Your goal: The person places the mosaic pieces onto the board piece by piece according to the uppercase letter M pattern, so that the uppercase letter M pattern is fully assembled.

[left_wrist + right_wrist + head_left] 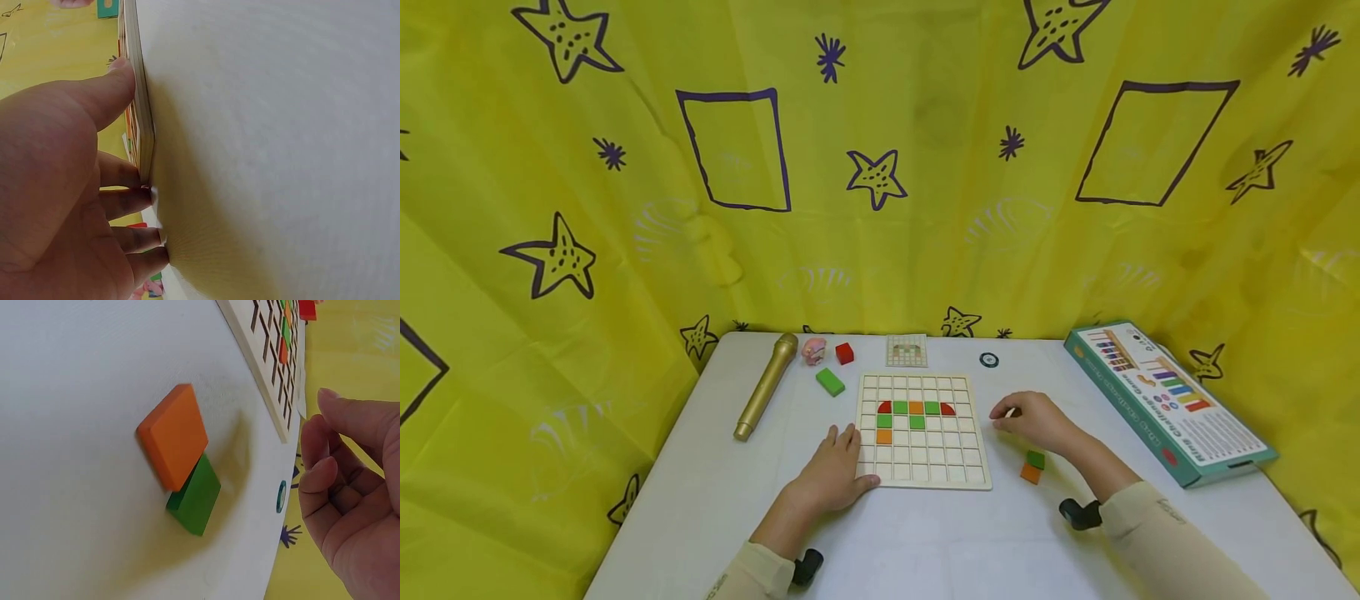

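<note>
A wooden grid board (925,473) lies flat on the white table, with red, green and orange tiles in several of its squares. My left hand (829,475) rests at the board's near left corner, thumb on its front edge and fingers along its left side. To the right of the board hovers my right hand (1036,419), its fingers loosely bent and nothing in them. Below that hand lie a green tile (199,499) and an orange tile (178,437), touching each other on the table.
Behind the board is a small pattern card (907,351). A gold microphone (765,387), a green block (831,382), a red block (845,353) and a pink figure (814,351) stand to the left. A round token (988,360) and a game box (1168,400) lie to the right.
</note>
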Tool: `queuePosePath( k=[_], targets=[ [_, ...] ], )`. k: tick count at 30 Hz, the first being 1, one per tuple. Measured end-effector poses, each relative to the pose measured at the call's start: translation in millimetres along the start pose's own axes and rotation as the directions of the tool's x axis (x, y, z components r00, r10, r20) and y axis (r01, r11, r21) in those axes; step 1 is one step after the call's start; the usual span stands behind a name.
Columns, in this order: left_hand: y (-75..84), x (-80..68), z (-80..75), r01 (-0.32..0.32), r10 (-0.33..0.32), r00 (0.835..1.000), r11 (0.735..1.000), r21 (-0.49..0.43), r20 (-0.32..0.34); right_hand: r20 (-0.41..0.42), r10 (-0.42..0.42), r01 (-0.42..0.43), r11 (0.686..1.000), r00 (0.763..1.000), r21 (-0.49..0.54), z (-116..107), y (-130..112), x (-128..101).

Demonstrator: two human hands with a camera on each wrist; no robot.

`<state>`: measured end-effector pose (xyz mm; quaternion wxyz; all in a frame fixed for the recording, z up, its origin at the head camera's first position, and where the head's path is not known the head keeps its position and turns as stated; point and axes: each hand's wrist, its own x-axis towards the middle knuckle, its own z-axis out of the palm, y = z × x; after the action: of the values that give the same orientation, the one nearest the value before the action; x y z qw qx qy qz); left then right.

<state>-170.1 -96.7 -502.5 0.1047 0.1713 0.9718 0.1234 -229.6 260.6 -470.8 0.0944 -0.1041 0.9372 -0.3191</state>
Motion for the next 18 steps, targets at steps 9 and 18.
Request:
queuePosePath(
  k=[9,18],
  targets=[
    [-1.1,0.6,1.7,-0.001,0.001,1.000,1.000,0.001,0.001,-0.007,0.031,-0.031,1.000,0.999,0.004,-5,11,-13],
    [-1.2,1.6,2.4,0.000,0.000,1.000,1.000,-0.003,0.000,-0.003,0.041,-0.041,0.999,0.999,0.034,-6,27,-25]
  ],
)
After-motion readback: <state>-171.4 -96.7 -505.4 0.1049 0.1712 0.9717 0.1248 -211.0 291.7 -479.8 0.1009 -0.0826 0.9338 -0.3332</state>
